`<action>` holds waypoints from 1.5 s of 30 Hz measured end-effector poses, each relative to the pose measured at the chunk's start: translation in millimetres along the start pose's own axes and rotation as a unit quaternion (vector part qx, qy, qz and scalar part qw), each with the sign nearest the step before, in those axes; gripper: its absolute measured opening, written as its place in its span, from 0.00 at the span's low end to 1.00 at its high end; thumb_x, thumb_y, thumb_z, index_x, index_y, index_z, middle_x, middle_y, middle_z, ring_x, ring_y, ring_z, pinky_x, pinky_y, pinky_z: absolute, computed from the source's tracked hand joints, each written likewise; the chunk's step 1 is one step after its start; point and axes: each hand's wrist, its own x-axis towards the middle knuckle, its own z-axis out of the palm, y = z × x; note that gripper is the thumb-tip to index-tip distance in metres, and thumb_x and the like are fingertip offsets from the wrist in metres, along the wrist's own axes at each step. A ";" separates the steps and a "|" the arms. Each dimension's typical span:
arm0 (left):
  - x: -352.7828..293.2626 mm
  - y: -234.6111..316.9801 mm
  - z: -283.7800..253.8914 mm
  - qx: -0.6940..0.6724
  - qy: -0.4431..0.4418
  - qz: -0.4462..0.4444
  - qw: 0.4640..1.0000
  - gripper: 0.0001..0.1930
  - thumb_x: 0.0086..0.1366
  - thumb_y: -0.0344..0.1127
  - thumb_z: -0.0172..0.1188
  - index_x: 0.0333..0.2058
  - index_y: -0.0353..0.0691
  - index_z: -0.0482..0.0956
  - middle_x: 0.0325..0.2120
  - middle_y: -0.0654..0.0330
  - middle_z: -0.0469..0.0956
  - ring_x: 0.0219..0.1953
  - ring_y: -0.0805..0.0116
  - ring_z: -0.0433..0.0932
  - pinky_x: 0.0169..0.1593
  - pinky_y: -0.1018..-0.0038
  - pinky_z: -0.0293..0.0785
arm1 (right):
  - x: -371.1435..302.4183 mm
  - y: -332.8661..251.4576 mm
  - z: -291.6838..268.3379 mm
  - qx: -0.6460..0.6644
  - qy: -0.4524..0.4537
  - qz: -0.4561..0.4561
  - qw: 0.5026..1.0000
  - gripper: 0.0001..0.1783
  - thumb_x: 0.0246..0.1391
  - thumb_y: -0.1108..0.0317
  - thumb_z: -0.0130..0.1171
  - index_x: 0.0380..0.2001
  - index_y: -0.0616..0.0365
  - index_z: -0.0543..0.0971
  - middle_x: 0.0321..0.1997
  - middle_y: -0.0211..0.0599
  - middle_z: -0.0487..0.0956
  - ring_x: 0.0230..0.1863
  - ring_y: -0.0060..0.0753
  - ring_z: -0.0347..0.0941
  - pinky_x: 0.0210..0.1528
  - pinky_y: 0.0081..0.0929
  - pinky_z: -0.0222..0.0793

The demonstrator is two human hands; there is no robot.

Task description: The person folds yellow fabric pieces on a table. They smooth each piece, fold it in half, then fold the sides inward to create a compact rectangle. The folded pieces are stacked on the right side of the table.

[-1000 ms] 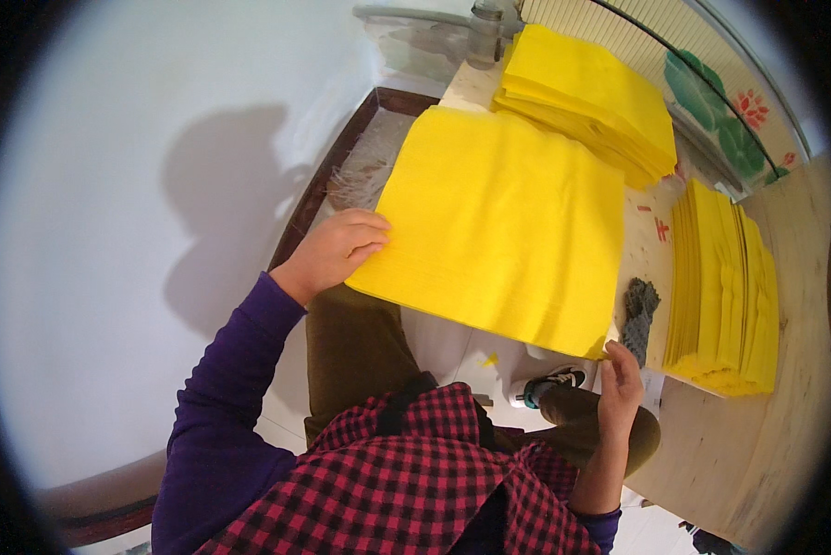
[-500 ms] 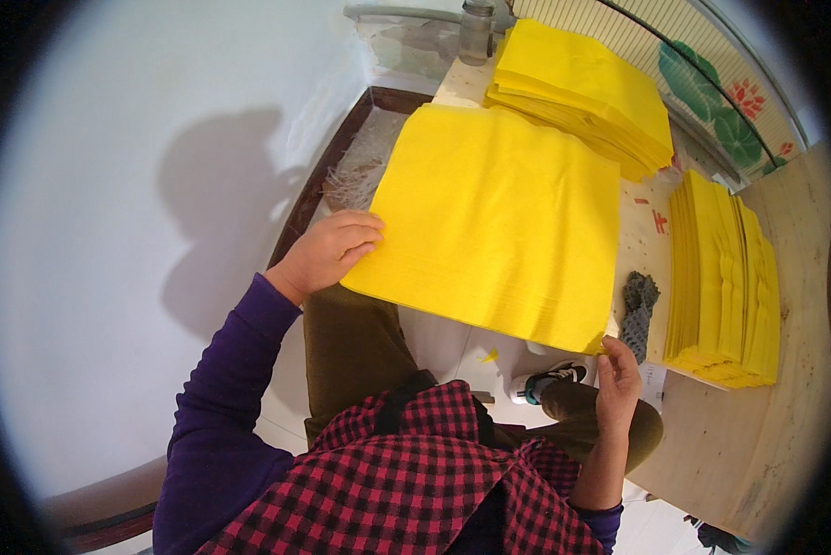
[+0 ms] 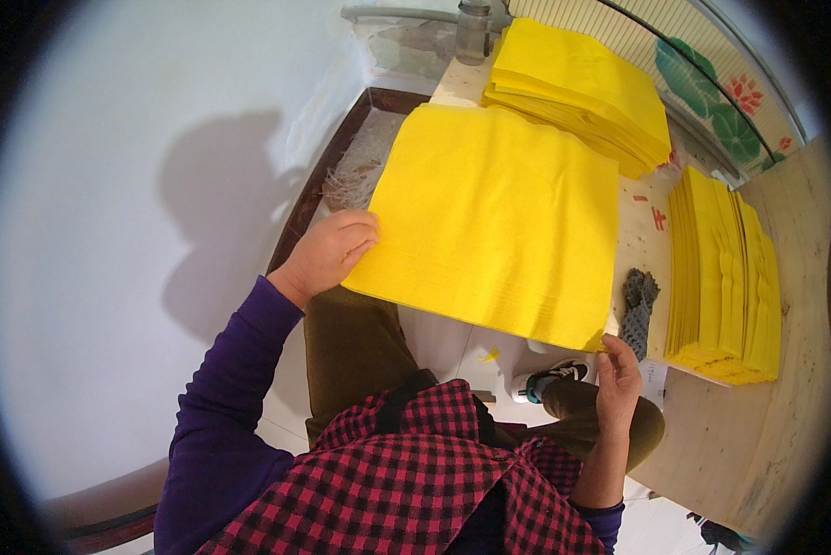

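A wide yellow cloth-like sheet [image 3: 489, 222] lies in front of me, its near edge hanging out past the table over my lap. Soft creases run across its surface. At its left edge, my left hand [image 3: 332, 250] is closed on the border, fingers together and the thumb hidden. The near right corner is pinched between the fingertips of my right hand [image 3: 619, 377]. Whether this is one layer or several cannot be told. Behind it rests a thick pile of yellow sheets [image 3: 582, 83], and on the right stands another yellow stack [image 3: 720, 277] with folded, wavy edges.
A crumpled grey knitted cloth [image 3: 639, 310] lies between the sheet and the right stack. A glass jar [image 3: 473, 35] stands at the far end. The wooden table [image 3: 730, 444] extends right. A white wall [image 3: 110, 231] borders my left; a yellow scrap [image 3: 489, 355] is on the floor.
Almost nothing differs. My left hand has shifted very slightly left at the sheet's edge; the right hand stays at the corner.
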 end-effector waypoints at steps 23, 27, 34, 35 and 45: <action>-9.2 2.9 1.3 0.016 0.015 0.013 1.000 0.08 0.59 0.25 0.56 0.38 0.33 0.78 0.45 0.51 0.76 0.49 0.50 0.74 0.54 0.63 0.71 | -1.2 -5.2 0.7 0.008 0.012 0.010 1.000 0.13 0.54 0.77 0.58 0.45 0.63 0.78 0.50 0.42 0.78 0.54 0.37 0.72 0.59 0.30 0.65; -10.6 2.3 2.5 0.018 0.011 0.008 1.000 0.08 0.59 0.24 0.56 0.38 0.34 0.78 0.45 0.51 0.76 0.50 0.51 0.74 0.54 0.63 0.71 | -0.7 -3.5 1.3 0.006 0.018 0.009 1.000 0.13 0.56 0.75 0.58 0.45 0.62 0.78 0.49 0.39 0.78 0.53 0.33 0.73 0.57 0.29 0.65; -6.2 12.5 -4.7 0.002 -0.017 -0.005 1.000 0.10 0.60 0.26 0.58 0.41 0.33 0.77 0.47 0.50 0.76 0.52 0.51 0.73 0.56 0.64 0.69 | -0.1 -7.0 2.0 0.037 0.044 -0.001 0.998 0.13 0.56 0.75 0.58 0.45 0.62 0.79 0.48 0.42 0.80 0.52 0.38 0.74 0.56 0.31 0.66; -6.0 14.8 -7.2 -0.005 -0.017 -0.011 1.000 0.11 0.61 0.27 0.58 0.42 0.33 0.77 0.49 0.50 0.75 0.53 0.50 0.73 0.57 0.64 0.68 | 0.6 -8.1 1.1 0.031 0.045 0.002 0.999 0.12 0.57 0.74 0.58 0.45 0.62 0.79 0.48 0.40 0.79 0.50 0.34 0.73 0.55 0.28 0.66; 2.1 22.7 13.0 -0.129 0.038 -0.265 0.955 0.27 0.75 0.41 0.42 0.66 0.31 0.56 0.65 0.48 0.62 0.68 0.57 0.58 0.68 0.67 0.51 | 29.9 -5.8 18.9 0.112 0.067 0.028 0.991 0.21 0.65 0.68 0.51 0.59 0.64 0.70 0.57 0.42 0.75 0.58 0.31 0.70 0.61 0.27 0.62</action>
